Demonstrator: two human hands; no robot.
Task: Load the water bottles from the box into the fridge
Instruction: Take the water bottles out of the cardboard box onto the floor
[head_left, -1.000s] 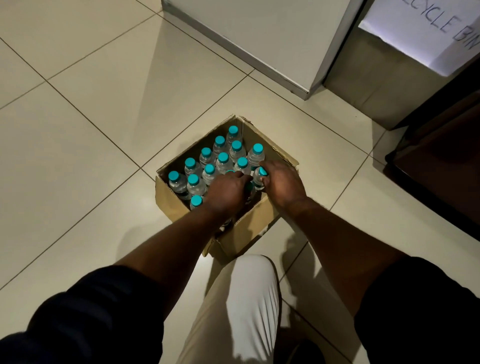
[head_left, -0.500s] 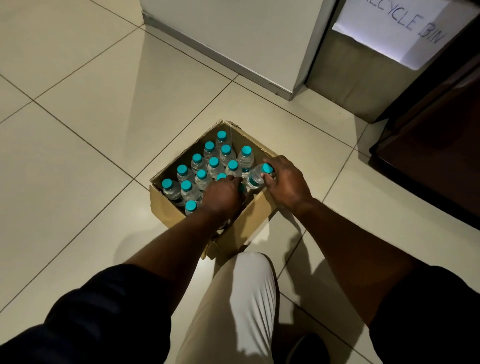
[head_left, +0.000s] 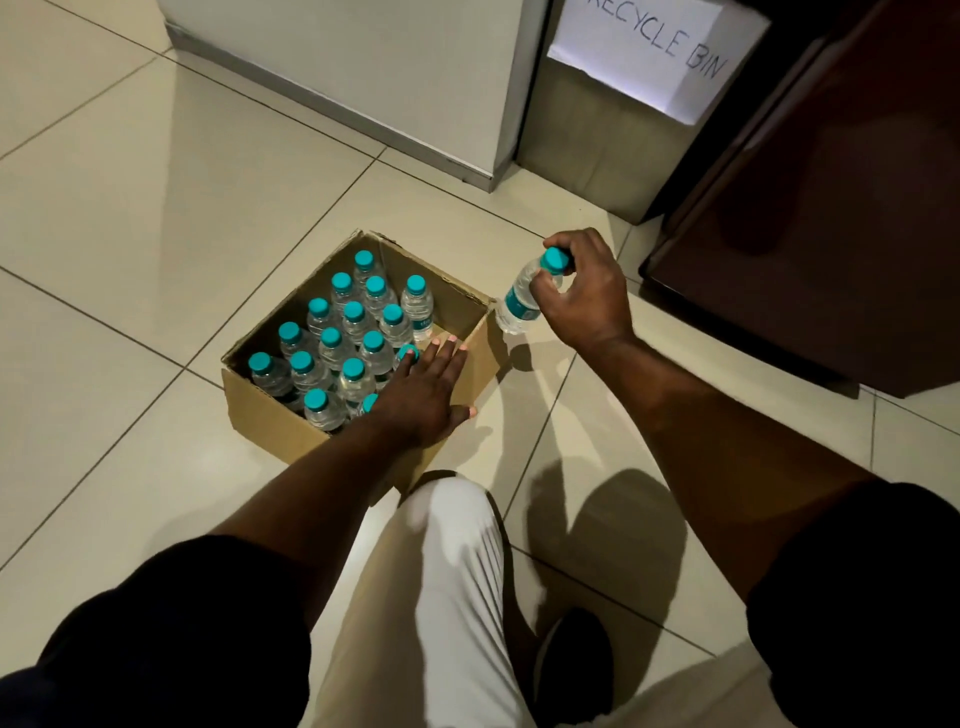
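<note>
An open cardboard box (head_left: 262, 410) sits on the tiled floor, packed with several clear water bottles (head_left: 355, 322) with teal caps. My right hand (head_left: 584, 293) grips one water bottle (head_left: 519, 304) by its neck, lifted out to the right of the box above the floor. My left hand (head_left: 428, 387) lies flat with fingers spread over the near right part of the box, its fingertips touching a bottle cap (head_left: 408, 353). A dark brown fridge (head_left: 826, 208) stands at the right with its door shut.
A grey bin (head_left: 597, 150) with a paper sign reading RECYCLE BIN stands behind the box, between a white cabinet (head_left: 363, 67) and the fridge. My knee in light trousers (head_left: 441, 571) is just in front of the box.
My right hand pulled one bottle out of the box and carried it right and up. My left hand opened and flattened over the box. The camera view shifted left and back.
</note>
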